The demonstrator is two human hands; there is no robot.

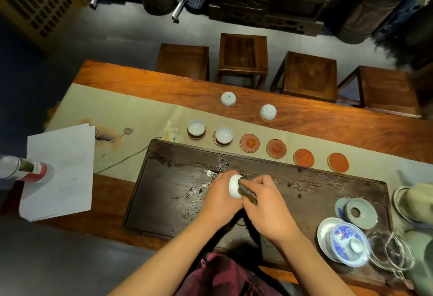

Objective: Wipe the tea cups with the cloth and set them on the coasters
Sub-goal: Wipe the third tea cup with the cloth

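Head cam looks down over a dark wooden tea tray [178, 178] on a long wooden table [328, 127]. The left hand [220, 199] is wrapped around a small white tea cup [234, 186], held on its side above the tray, while the right hand [264, 209] pinches a dark cloth [246, 191] and pushes it into the cup's mouth. Past the tray there's a row of six coasters on a pale runner [131, 113] — the two leftmost already carry cups [196, 128] [224, 134], and the other four red coasters [249, 143] sit bare. Two more cups [228, 99] [268, 111] stand upside down further back. A blue-and-white gaiwan [346, 243] sits at the tray's right end.
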